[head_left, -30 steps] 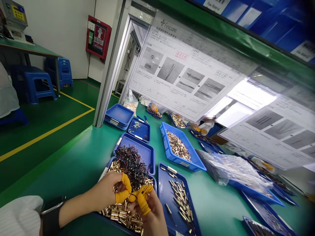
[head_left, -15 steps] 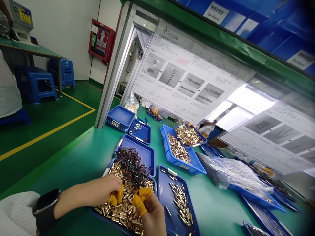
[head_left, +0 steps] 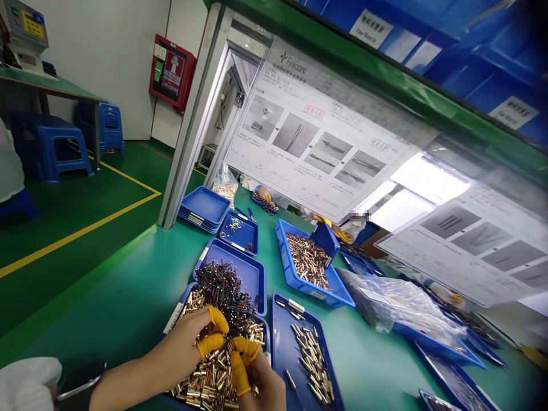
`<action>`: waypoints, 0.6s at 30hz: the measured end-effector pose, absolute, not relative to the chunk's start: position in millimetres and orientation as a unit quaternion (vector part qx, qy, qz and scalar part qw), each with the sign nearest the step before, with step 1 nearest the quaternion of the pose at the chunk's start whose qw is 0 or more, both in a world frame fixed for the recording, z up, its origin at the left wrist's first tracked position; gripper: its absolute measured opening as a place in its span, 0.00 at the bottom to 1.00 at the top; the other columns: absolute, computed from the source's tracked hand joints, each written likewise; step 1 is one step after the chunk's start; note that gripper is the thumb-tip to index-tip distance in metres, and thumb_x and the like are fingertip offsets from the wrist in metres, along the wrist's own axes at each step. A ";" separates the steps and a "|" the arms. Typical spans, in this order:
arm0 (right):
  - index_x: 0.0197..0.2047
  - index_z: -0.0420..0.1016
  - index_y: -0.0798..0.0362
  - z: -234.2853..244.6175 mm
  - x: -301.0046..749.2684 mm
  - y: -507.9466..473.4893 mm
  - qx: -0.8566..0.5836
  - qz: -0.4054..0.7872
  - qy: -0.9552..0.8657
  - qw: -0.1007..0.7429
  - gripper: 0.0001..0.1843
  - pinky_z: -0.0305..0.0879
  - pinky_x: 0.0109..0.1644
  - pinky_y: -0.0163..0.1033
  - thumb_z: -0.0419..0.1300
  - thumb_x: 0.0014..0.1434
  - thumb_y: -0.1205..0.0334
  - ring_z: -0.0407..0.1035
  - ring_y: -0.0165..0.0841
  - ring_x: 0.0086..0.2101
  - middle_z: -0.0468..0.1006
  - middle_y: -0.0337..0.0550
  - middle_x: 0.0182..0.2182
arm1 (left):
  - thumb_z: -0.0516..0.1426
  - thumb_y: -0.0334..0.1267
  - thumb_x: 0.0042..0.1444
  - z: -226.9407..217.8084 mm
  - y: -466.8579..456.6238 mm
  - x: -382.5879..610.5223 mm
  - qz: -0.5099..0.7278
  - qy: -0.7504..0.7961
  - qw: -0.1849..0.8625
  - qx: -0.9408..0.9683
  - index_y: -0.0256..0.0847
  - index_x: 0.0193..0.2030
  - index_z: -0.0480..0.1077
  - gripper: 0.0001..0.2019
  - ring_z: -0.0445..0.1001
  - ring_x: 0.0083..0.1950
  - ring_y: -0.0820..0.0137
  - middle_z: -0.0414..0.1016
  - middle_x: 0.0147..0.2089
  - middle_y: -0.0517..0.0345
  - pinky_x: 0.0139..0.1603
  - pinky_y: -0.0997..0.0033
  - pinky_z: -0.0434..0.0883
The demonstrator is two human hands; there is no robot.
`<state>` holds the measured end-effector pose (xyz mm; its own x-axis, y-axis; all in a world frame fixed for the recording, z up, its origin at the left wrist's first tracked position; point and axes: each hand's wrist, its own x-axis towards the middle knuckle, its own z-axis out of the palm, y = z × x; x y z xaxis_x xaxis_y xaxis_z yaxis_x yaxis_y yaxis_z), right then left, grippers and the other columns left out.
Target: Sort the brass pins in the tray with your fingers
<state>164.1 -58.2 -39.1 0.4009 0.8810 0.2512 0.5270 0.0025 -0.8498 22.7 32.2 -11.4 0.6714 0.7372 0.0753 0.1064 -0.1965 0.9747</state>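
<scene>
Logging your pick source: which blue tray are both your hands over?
The nearest tray, heaped with brass terminals and dark wires; left hand and right hand are both over it. The tray right of it holds only scattered pieces.

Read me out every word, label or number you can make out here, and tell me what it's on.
"Finicare": top of the hanging instruction sheet; its other print is too small.
White bin labels, red wall cabinet sign, machine panel: too blurred to read.
</scene>
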 end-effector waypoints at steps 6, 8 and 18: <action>0.32 0.77 0.57 -32.1 156.3 -57.8 -0.700 0.142 -0.514 0.475 0.12 0.60 0.21 0.31 0.55 0.52 0.60 0.64 0.30 0.18 0.73 0.38 0.18 | 0.51 0.28 0.51 -10.0 32.7 24.2 0.289 0.280 0.572 0.715 0.40 0.33 0.67 0.06 0.66 0.41 0.67 0.68 0.37 0.58 0.41 0.72 0.63; 0.28 0.77 0.57 -31.7 153.0 -57.7 -0.708 0.123 -0.515 0.467 0.13 0.56 0.18 0.31 0.54 0.52 0.59 0.60 0.28 0.15 0.68 0.35 0.14 | 0.52 0.29 0.51 -9.9 32.6 24.0 0.286 0.279 0.569 0.719 0.41 0.33 0.68 0.06 0.66 0.40 0.67 0.68 0.37 0.59 0.40 0.72 0.62; 0.32 0.77 0.53 -32.8 154.0 -55.5 -0.681 0.101 -0.557 0.465 0.11 0.64 0.24 0.30 0.53 0.53 0.61 0.70 0.32 0.19 0.77 0.39 0.18 | 0.52 0.27 0.48 -12.3 33.3 22.7 0.257 0.284 0.535 0.753 0.40 0.31 0.68 0.07 0.65 0.38 0.68 0.66 0.36 0.59 0.37 0.72 0.61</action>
